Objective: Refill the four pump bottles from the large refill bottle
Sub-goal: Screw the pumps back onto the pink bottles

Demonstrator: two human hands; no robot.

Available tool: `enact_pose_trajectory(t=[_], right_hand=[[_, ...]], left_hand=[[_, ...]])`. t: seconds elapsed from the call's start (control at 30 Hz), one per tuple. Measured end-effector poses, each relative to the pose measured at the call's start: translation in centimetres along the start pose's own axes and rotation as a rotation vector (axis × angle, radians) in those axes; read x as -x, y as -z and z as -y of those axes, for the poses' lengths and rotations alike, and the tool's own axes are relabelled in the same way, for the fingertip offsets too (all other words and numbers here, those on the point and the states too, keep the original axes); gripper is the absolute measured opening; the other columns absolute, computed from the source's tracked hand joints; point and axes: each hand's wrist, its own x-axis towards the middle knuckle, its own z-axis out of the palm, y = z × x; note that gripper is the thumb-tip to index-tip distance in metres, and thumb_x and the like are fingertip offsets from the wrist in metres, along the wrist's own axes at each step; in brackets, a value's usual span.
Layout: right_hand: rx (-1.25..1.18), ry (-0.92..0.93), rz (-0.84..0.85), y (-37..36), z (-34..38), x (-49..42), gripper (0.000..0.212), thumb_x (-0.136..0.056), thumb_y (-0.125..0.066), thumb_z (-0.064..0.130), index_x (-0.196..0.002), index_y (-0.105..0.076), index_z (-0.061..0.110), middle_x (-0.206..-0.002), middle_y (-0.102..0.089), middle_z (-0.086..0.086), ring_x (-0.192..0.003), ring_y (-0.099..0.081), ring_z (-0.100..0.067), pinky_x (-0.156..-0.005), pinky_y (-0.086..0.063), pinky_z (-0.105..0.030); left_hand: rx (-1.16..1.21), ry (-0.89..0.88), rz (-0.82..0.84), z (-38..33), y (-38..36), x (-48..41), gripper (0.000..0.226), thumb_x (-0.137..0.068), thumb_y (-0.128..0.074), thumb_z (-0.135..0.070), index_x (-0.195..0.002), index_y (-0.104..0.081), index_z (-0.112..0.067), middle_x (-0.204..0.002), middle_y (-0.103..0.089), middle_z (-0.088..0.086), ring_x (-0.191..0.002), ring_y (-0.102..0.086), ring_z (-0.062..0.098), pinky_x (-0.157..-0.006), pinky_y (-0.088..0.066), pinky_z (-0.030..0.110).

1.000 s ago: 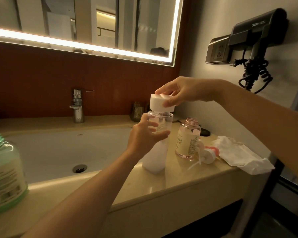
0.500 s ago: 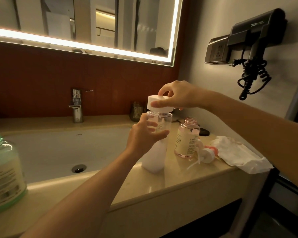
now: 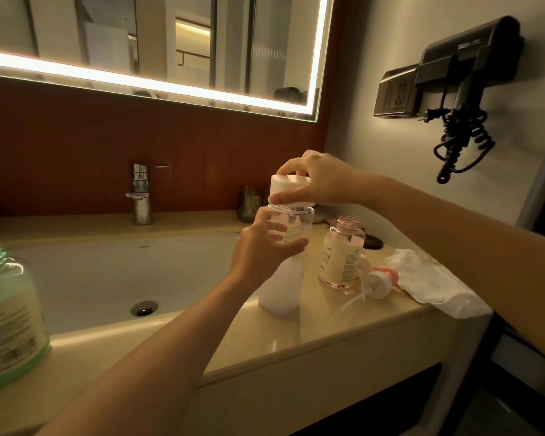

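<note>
Clear, glossy plastic for the tall bottle, matt white plastic for its cap; polished, stone-like counter; shiny metal faucet; crumpled paper-like wipe.

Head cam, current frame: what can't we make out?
- Head view: the large green bottle is cut off by the left edge, and its label is blurred.
- The neck of the clear bottle is hidden by the white cap and the right hand gripping it, so cap seating is unclear. The left hand covers its middle.
- The pink bottle: label print too small to read.
- The dark object by the wall: too dim to identify.
</note>
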Motion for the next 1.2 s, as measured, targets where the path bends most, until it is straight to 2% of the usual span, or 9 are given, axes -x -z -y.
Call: enact_pose_trajectory(t=[0.1,0.23,0.4,0.57,0.7,0.8,1.0,1.1,1.2], right_hand=[[-0.042,-0.023,0.082,0.4,0.1,0.1,0.059,-0.083,-0.055,0.05,-0.133,-0.047,0.019,-0.114,-0.045,0.004,-0.104,-0.046,-0.014,-0.071,-0.039,-0.012],[-0.081,-0.066,0.217,1.3,-0.1,-0.2,0.067,-0.084,-0.048,0.054,-0.142,-0.029,0.028,-0.148,-0.03,0.0,-0.13,-0.037,-0.023,-0.101,-0.036,-0.033],[-0.084,-0.008,0.14,1.0,0.4,-0.2,0.052,-0.087,-0.056,0.041,-0.133,-0.046,0.02,-0.13,-0.051,-0.001,-0.108,-0.048,-0.013,-0.075,-0.042,-0.016],[0.016,-0.072,0.015,0.0,0.6,-0.4,0.07,-0.08,-0.051,0.059,-0.135,-0.043,0.017,-0.13,-0.052,-0.006,-0.107,-0.051,-0.018,-0.087,-0.044,-0.029],[-0.156,-0.086,0.175,1.3,0.6,0.0,0.066,-0.086,-0.054,0.046,-0.143,-0.027,0.026,-0.143,-0.039,-0.003,-0.123,-0.044,-0.022,-0.092,-0.043,-0.028],[-0.136,-0.054,0.173,1.2,0.4,0.0,0.057,-0.085,-0.061,0.035,-0.136,-0.039,0.022,-0.129,-0.049,-0.003,-0.107,-0.048,-0.015,-0.076,-0.044,-0.017],[0.105,-0.074,-0.024,-0.5,0.9,-0.6,0.063,-0.077,-0.055,0.06,-0.122,-0.054,0.016,-0.109,-0.047,-0.001,-0.1,-0.05,-0.018,-0.078,-0.045,-0.027],[0.067,-0.112,0.14,0.5,1.2,-0.7,0.071,-0.08,-0.045,0.064,-0.136,-0.042,0.02,-0.131,-0.043,-0.004,-0.118,-0.046,-0.024,-0.092,-0.045,-0.032],[-0.08,-0.092,0.289,2.1,1.2,-0.3,0.065,-0.086,-0.052,0.049,-0.142,-0.03,0.027,-0.148,-0.03,0.001,-0.131,-0.036,-0.023,-0.101,-0.04,-0.037]], left_hand=[[0.001,0.002,-0.003,0.0,0.0,0.0,0.07,-0.07,-0.075,-0.039,-0.127,-0.043,-0.013,-0.115,-0.061,0.005,-0.096,-0.061,0.018,-0.077,-0.054,0.031],[0.002,0.006,0.0,0.0,-0.1,0.0,0.07,-0.071,-0.075,-0.039,-0.127,-0.042,-0.014,-0.115,-0.061,0.005,-0.097,-0.061,0.018,-0.079,-0.054,0.034],[-0.003,0.003,-0.001,0.0,0.0,0.0,0.07,-0.07,-0.075,-0.04,-0.127,-0.043,-0.014,-0.115,-0.061,0.004,-0.096,-0.062,0.018,-0.079,-0.055,0.035],[-0.005,0.005,0.005,0.0,0.0,0.0,0.07,-0.07,-0.075,-0.04,-0.126,-0.043,-0.014,-0.115,-0.061,0.004,-0.097,-0.062,0.018,-0.08,-0.055,0.038],[-0.005,0.008,0.002,0.1,-0.1,0.0,0.07,-0.07,-0.075,-0.04,-0.126,-0.043,-0.015,-0.114,-0.061,0.003,-0.098,-0.062,0.019,-0.08,-0.055,0.04],[0.001,0.007,0.003,0.1,-0.1,0.0,0.071,-0.069,-0.076,-0.042,-0.126,-0.043,-0.015,-0.113,-0.061,0.003,-0.096,-0.062,0.017,-0.08,-0.055,0.037],[-0.001,0.001,-0.001,0.0,-0.1,0.1,0.07,-0.071,-0.075,-0.04,-0.127,-0.042,-0.014,-0.115,-0.061,0.004,-0.096,-0.062,0.018,-0.076,-0.054,0.031],[0.003,0.005,-0.002,-0.1,0.0,0.1,0.07,-0.07,-0.075,-0.04,-0.127,-0.043,-0.014,-0.115,-0.061,0.004,-0.097,-0.062,0.018,-0.08,-0.055,0.037],[0.003,0.01,-0.003,0.0,-0.1,0.1,0.07,-0.07,-0.075,-0.04,-0.126,-0.043,-0.014,-0.114,-0.061,0.004,-0.097,-0.062,0.018,-0.081,-0.055,0.04]])
